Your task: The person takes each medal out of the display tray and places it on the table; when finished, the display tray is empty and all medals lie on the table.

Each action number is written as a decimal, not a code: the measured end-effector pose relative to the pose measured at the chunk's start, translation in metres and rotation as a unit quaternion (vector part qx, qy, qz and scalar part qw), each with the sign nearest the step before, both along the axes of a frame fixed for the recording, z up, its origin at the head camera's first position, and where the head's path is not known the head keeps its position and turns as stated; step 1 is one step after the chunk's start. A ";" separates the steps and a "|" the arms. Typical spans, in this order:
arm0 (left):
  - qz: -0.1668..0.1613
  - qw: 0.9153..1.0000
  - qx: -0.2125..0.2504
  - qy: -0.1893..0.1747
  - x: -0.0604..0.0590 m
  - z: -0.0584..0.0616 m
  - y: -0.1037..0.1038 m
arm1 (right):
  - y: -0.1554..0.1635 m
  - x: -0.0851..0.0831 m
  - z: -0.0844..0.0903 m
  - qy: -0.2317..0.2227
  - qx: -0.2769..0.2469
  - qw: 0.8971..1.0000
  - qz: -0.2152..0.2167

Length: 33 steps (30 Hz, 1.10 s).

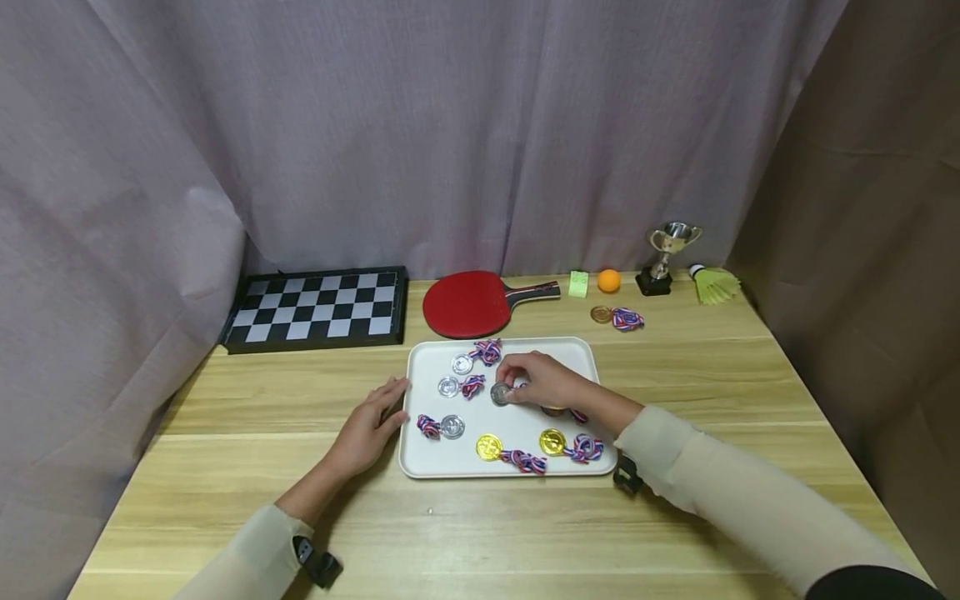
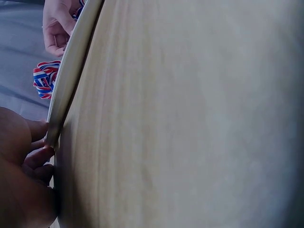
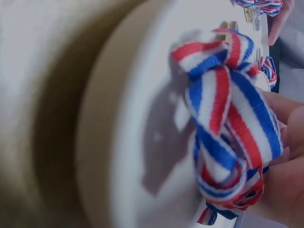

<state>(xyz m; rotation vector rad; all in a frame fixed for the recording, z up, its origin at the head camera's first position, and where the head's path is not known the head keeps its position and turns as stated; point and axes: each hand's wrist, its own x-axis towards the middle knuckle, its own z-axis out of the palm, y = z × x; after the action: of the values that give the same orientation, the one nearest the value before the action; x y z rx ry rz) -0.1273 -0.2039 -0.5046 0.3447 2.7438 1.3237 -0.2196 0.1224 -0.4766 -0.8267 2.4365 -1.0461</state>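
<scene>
My right hand (image 1: 543,379) pinches a dark silver-grey medal (image 1: 500,393) between thumb and fingers over the middle of a white tray (image 1: 517,345). In the right wrist view, a bundled red, white and blue ribbon (image 3: 223,109) fills the space beside the hand. My left hand (image 1: 367,427) rests its fingertips and thumb against the tray's left rim. On the tray's left side are silver medals (image 1: 448,386) with striped ribbons. Two gold medals (image 1: 489,447) lie along its near side. A bronze-coloured medal (image 1: 553,411) is partly hidden under the right wrist.
Along the back are a chessboard (image 1: 315,308), a red table tennis paddle (image 1: 465,304), a small green block (image 1: 578,284), an orange ball (image 1: 609,281), a trophy cup (image 1: 663,258) and a yellow-green shuttlecock (image 1: 714,285). Another bronze-coloured medal (image 1: 602,314) lies behind the tray on the wooden table (image 1: 480,533).
</scene>
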 end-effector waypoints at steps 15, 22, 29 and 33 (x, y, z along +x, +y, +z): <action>-0.007 1.000 -0.002 0.011 0.000 0.002 0.000 | 0.007 -0.008 0.016 -0.129 -0.099 0.986 -0.046; -0.005 1.000 -0.001 0.009 0.001 0.002 0.000 | 0.018 -0.012 0.041 -0.134 -0.110 0.984 -0.037; -0.006 1.000 -0.001 0.006 0.001 0.002 0.000 | 0.044 -0.012 0.062 -0.206 -0.160 0.962 -0.073; -0.005 1.000 -0.001 0.003 0.001 0.002 0.000 | 0.066 -0.014 0.064 -0.208 -0.171 0.958 -0.099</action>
<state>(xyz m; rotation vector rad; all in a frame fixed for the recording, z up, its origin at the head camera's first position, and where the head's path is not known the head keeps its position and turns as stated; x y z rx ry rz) -0.1264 -0.2039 -0.5022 0.3624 2.7450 1.3195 -0.2334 0.1886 -0.4127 -0.4025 2.0365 -1.5691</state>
